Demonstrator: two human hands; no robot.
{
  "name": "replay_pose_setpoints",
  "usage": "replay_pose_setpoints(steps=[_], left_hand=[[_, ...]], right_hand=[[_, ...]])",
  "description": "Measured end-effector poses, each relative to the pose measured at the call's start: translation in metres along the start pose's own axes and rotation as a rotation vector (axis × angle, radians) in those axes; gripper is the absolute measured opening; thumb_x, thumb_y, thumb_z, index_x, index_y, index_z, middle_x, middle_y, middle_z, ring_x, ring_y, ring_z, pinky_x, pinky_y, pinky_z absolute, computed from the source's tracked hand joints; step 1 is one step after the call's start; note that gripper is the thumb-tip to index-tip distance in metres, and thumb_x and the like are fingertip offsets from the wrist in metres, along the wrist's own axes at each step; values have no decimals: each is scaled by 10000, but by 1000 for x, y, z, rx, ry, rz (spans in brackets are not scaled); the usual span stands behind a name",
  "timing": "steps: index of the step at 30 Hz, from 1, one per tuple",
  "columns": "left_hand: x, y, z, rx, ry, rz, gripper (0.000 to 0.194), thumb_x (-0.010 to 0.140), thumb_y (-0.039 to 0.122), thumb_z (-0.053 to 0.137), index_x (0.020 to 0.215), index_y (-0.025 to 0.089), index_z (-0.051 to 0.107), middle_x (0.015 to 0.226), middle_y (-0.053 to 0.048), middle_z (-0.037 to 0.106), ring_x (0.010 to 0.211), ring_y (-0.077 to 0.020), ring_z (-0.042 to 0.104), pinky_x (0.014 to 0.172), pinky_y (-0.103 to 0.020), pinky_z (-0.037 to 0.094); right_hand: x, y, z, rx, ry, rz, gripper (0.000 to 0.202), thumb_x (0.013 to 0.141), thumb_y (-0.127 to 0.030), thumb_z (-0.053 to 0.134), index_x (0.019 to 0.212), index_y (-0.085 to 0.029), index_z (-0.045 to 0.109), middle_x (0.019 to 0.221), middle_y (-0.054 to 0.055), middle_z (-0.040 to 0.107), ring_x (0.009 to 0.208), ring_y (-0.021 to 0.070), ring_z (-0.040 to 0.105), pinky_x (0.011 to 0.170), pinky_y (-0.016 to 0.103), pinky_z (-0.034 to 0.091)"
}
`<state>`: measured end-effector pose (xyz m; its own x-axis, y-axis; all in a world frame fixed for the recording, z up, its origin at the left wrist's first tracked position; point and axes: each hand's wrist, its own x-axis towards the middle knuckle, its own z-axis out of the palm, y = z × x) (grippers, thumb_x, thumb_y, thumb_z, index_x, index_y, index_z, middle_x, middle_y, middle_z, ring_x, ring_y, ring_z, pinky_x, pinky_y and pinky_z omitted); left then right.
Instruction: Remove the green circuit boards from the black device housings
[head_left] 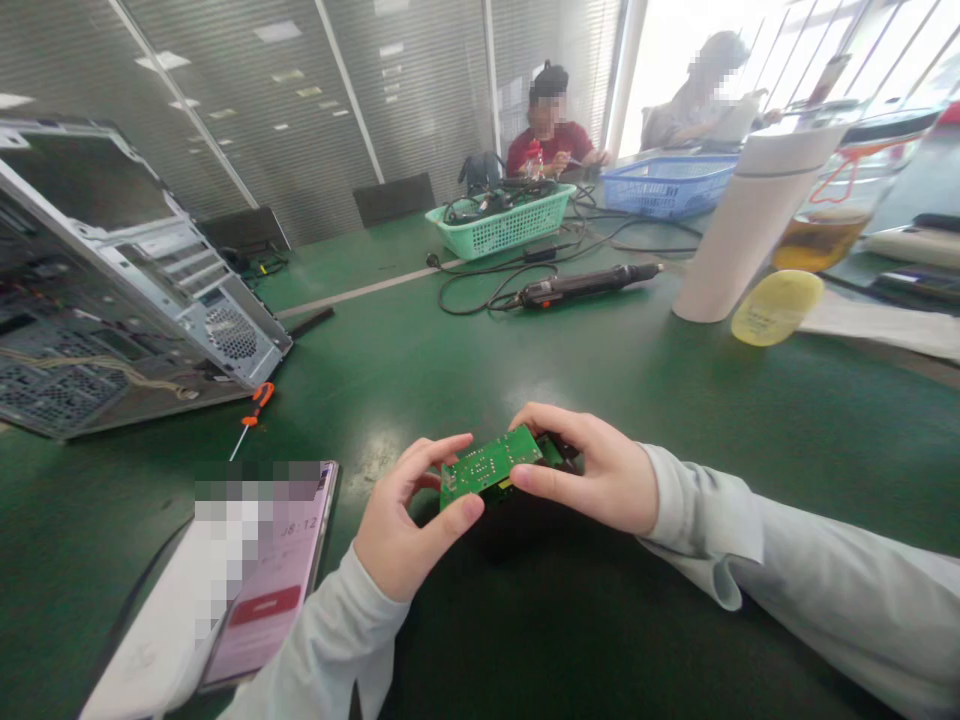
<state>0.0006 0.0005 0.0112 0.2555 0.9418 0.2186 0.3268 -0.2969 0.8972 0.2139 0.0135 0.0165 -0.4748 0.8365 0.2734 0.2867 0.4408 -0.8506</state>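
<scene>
A green circuit board (491, 465) is held between my two hands just above the green table, tilted, with its soldered side facing up. My left hand (409, 515) grips the board's left end, thumb on the near edge and fingers on the far side. Around the right end my right hand (589, 465) is closed, its thumb along the near edge. Dark parts and a bit of yellow show beneath the board; most of its underside is hidden. Left of my left hand lies a phone (300, 570) with a lit screen, partly under a white device (172, 620).
An open computer case (187, 260) stands at the left, an orange-handled screwdriver (259, 400) beside it. Farther back are an electric screwdriver (589, 285) with its cable, a green basket (510, 225) and a blue basket (667, 185). A white tumbler (750, 220) stands right. Two people sit opposite.
</scene>
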Motion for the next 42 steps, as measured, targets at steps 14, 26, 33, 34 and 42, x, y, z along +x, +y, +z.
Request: replay_pose_setpoints(steps=[14, 26, 33, 34, 42], left_hand=[[0, 8, -2, 140, -17, 114, 240, 680, 313, 711, 882, 184, 702, 728, -15, 560, 674, -162, 537, 620, -272, 437], [7, -16, -1, -509, 180, -361, 402, 610, 460, 781, 848, 140, 736, 749, -58, 712, 608, -157, 597, 574, -243, 470], [7, -5, -4, -914, 153, -493, 191, 777, 306, 667, 831, 135, 731, 767, -51, 727, 659, -154, 645, 542, -222, 506], [6, -4, -5, -948, 145, -500, 172, 799, 282, 642, 848, 141, 727, 776, -46, 728, 662, -153, 645, 542, -226, 513], [5, -8, -8, -1032, -3, -501, 210, 806, 317, 633, 879, 129, 693, 765, -55, 696, 663, -160, 631, 600, -262, 538]], right_hand=[[1, -4, -6, -8, -43, 8, 315, 806, -446, 627, 848, -141, 564, 671, -26, 489, 583, 77, 392, 543, 210, 320], [2, 7, -5, 73, -8, 202, 710, 800, -511, 600, 1354, -130, 372, 821, 21, 588, 744, 158, 554, 711, 298, 427], [11, 19, -6, -123, 146, 360, 468, 831, -485, 585, 1176, -168, 576, 733, 6, 560, 700, 145, 530, 656, 272, 394], [13, 19, -8, -152, 170, 402, 441, 839, -474, 585, 1163, -173, 588, 750, 11, 568, 718, 149, 536, 663, 272, 396], [19, 15, -17, -53, 127, 567, 435, 874, -387, 600, 1207, -111, 550, 801, 32, 590, 694, 113, 543, 641, 227, 433]])
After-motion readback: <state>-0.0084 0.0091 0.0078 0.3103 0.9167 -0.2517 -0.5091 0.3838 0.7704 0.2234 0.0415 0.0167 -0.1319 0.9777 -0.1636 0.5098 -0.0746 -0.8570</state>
